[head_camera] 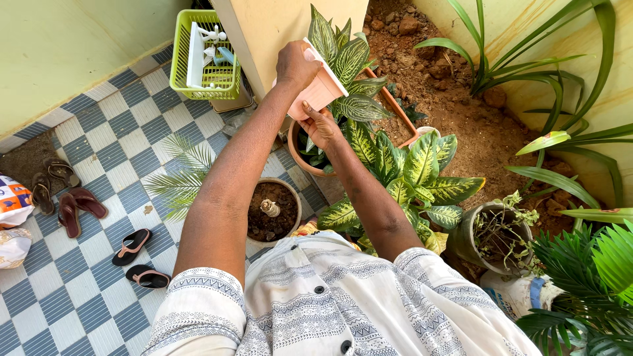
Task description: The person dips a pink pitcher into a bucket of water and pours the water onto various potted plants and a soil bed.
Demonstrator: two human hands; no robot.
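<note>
A: What is at the far left?

B: On the checkered tile floor (pixel 99 264) lie several sandals (pixel 69 214), and two more sandals (pixel 140 260) lie nearer to the person. Above them, beside the wall, stands a green plastic basket (pixel 201 56) with white things inside.

A: And toward the middle?

B: A round pot (pixel 271 212) with dark soil and a cut stem stands on the floor, under the left arm. The left hand (pixel 297 66) is raised and its grip is closed over the top edge of a small pink square pot (pixel 320 89). The pink pot is tilted, in the air, above a terracotta pot (pixel 298 148) with striped leaves.

A: The right hand?

B: The right hand (pixel 321 126) is just below the pink pot, and its fingers touch the underside. Its grip is half open, supporting the pot.

A: To the right?

B: A plant with green and cream leaves (pixel 415 171), then brown soil (pixel 461 99), a grey pot (pixel 498 234) with thin twigs, and long green leaves (pixel 580 158) near the wall.
</note>
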